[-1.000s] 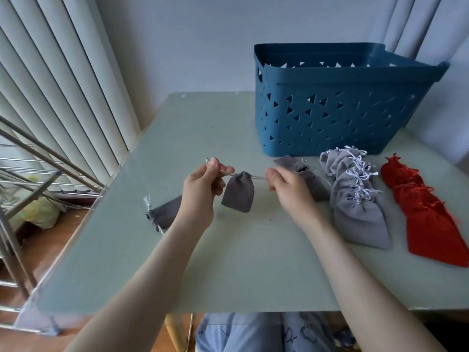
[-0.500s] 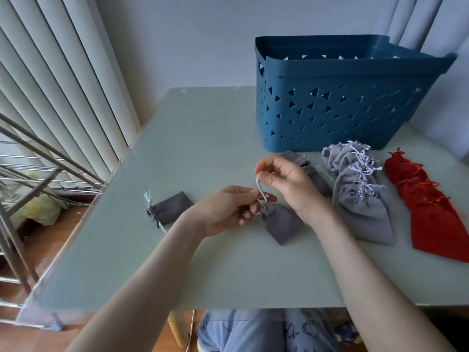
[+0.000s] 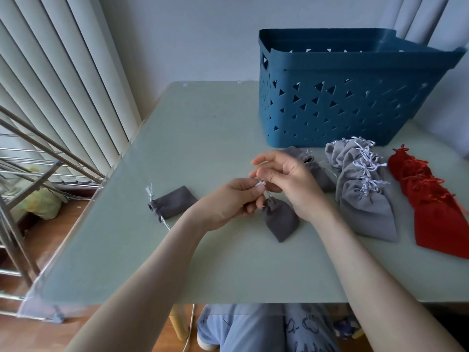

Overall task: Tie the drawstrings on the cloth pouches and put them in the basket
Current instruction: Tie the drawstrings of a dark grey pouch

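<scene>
A small dark grey pouch (image 3: 279, 221) lies on the table in the middle, its gathered neck pointing up-left. My left hand (image 3: 228, 201) pinches its white drawstring (image 3: 262, 185) between thumb and forefinger. My right hand (image 3: 286, 180) hovers just above and holds the same string from the other side. Another dark grey pouch (image 3: 173, 203) lies to the left with its strings knotted. A tall blue basket (image 3: 342, 97) with triangular holes stands at the back right.
Behind my right hand lie more dark grey pouches (image 3: 317, 171). A row of light grey pouches (image 3: 363, 189) and a row of red pouches (image 3: 431, 199) lie at the right. The table edge (image 3: 101, 189) runs along the left, beside a metal rack (image 3: 25, 174).
The pouch hung in the air between my hands a second ago; it has come down onto the table. Both hands have closed together over its neck, working the string.
</scene>
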Action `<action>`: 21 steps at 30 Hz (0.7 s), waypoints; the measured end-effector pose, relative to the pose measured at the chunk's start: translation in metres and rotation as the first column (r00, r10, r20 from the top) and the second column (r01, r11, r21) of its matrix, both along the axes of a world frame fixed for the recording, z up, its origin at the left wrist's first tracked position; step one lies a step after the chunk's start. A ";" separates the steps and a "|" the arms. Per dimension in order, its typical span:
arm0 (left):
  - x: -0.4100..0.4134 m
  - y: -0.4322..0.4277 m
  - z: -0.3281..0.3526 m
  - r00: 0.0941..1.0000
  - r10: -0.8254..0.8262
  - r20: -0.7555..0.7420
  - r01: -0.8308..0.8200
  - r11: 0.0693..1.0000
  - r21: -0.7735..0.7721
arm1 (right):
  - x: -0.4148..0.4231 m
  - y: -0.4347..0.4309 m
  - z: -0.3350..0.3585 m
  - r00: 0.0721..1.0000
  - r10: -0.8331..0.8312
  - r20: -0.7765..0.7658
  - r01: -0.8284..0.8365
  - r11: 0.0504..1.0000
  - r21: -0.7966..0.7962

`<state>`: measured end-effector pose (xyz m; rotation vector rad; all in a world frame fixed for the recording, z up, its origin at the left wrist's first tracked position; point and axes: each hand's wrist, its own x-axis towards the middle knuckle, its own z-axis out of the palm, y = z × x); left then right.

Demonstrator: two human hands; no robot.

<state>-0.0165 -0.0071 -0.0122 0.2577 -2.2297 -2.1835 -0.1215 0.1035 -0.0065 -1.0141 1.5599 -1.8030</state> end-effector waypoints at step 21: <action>-0.002 -0.001 0.003 0.996 0.063 0.064 -0.064 0.998 0.002 | -0.001 -0.002 -0.008 0.978 0.008 -0.211 0.013 0.995 0.094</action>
